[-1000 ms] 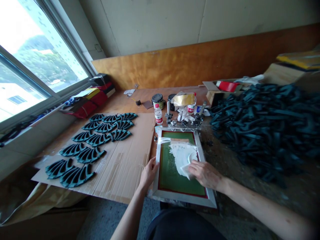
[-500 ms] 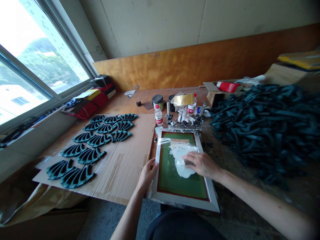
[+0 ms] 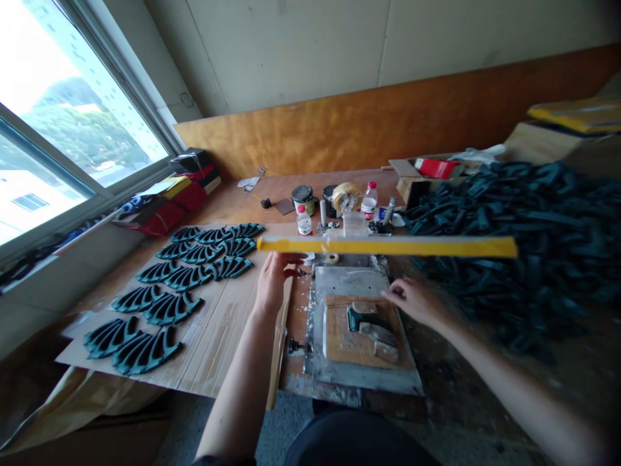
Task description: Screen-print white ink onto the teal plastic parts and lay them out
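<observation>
The framed screen is tipped up and seen edge-on as a long yellow-and-grey bar [image 3: 388,246]. At its left end my left hand [image 3: 274,281] grips it from below, partly hidden by the bar. Below the bar, a grey metal plate [image 3: 334,278] carries a wooden board [image 3: 337,336]. A dark green ribbed part [image 3: 358,320] rests among small blocks on the board. My right hand [image 3: 412,301] is over the plate's upper right edge, its fingers loosely bent and apart, with nothing visible in them.
Several green fan-shaped parts [image 3: 145,349] lie on a cardboard sheet [image 3: 208,349] at the left. A large pile of dark green parts [image 3: 524,239] covers the right. Bottles [image 3: 304,222], ink tins [image 3: 303,197] and a tape roll [image 3: 347,197] stand behind.
The framed screen has swung up off the plate, uncovering the board and green part. My left hand has moved up with it. My right hand has left the white paste and shifted slightly right and up.
</observation>
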